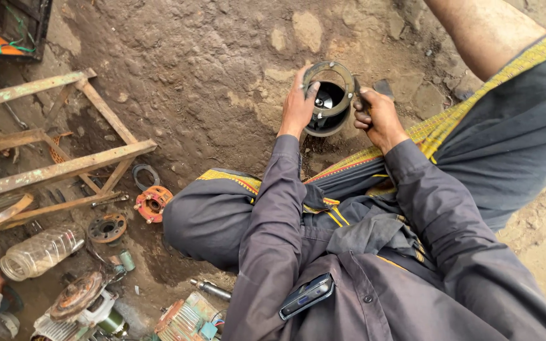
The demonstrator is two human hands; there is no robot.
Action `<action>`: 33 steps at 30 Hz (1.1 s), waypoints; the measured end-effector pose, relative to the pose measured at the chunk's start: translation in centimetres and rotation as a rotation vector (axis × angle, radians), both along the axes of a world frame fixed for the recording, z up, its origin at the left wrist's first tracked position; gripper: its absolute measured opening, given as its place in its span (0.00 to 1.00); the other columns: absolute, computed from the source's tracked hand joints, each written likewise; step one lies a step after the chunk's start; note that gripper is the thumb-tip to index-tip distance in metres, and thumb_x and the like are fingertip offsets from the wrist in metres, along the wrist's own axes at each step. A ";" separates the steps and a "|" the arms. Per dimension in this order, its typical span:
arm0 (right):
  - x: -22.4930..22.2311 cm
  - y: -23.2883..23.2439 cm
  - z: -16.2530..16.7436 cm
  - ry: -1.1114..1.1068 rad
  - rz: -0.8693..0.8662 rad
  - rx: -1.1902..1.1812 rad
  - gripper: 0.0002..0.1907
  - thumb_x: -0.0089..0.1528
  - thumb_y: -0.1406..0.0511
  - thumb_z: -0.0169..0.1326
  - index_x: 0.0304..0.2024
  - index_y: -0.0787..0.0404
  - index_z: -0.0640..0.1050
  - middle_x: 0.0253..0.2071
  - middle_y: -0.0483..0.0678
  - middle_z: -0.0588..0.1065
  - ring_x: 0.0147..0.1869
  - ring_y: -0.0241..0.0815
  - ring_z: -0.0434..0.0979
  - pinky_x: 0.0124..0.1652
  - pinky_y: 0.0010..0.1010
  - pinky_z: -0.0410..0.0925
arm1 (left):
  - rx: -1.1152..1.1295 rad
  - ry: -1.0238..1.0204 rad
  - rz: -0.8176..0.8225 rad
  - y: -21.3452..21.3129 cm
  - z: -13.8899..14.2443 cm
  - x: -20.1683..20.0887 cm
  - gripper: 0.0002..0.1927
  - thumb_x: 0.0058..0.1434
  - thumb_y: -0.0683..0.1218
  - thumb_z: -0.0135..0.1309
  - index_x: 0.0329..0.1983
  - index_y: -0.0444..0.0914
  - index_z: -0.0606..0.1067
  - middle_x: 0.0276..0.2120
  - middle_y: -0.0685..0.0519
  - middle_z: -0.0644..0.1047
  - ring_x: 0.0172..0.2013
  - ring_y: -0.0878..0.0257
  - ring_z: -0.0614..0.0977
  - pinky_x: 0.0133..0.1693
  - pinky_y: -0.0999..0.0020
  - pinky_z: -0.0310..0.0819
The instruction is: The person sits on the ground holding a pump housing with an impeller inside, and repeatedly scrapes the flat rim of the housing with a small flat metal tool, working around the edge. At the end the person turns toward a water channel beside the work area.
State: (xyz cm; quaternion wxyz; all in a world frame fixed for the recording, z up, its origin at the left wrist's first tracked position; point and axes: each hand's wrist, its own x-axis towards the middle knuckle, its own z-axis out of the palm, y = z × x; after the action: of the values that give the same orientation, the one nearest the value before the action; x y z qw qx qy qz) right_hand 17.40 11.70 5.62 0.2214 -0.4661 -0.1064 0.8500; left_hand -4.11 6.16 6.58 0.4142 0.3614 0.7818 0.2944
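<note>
Person is sitting on the dirt ground [210, 82]. Left hand [298, 104] is gripping the rim of a round metal housing [328, 98] standing on the ground between the knees. Right hand [377, 117] is clenching a dark tool [383, 87] against the housing's right edge. Lying well apart to the left: rusty frame [58, 167], orange flange [153, 203], plastic jar [40, 251].

Your left hand [298, 107] grips the rim of a round metal housing [328, 98] standing on the dirt ground [210, 69], while your right hand [379, 119] presses a flat tool [383, 88] against its other side. An orange flange [152, 203] and a plastic jar [40, 252] lie well apart to your left.
</note>
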 end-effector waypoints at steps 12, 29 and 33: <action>1.4 -4.2 1.8 -0.608 0.139 0.793 0.17 0.75 0.62 0.50 0.63 0.62 0.77 0.33 0.41 0.73 0.35 0.33 0.70 0.36 0.32 0.66 | 0.112 0.131 -0.071 -2.0 0.5 0.0 0.27 0.69 0.65 0.47 0.67 0.53 0.67 0.59 0.46 0.79 0.59 0.45 0.80 0.58 0.50 0.74; 0.6 -7.7 8.2 -0.987 0.664 1.388 0.22 0.66 0.67 0.56 0.63 0.56 0.77 0.39 0.58 0.69 0.34 0.63 0.74 0.34 0.51 0.67 | 0.077 0.122 0.138 -0.4 -1.3 0.5 0.23 0.70 0.66 0.39 0.53 0.52 0.78 0.44 0.52 0.84 0.46 0.51 0.85 0.48 0.56 0.77; 0.4 -7.8 7.7 -0.996 0.692 1.409 0.23 0.65 0.68 0.56 0.64 0.55 0.77 0.39 0.58 0.69 0.33 0.62 0.74 0.33 0.51 0.68 | 0.060 0.137 0.124 -0.5 -1.8 0.5 0.22 0.72 0.66 0.37 0.53 0.54 0.77 0.43 0.53 0.84 0.45 0.51 0.85 0.47 0.56 0.77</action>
State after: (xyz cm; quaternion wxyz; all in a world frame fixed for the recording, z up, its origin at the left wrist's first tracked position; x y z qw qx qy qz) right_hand 17.85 3.89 13.34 0.1163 -0.4774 -0.8140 0.3098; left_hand -3.65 5.65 4.78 0.3296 0.3440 0.8199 0.3174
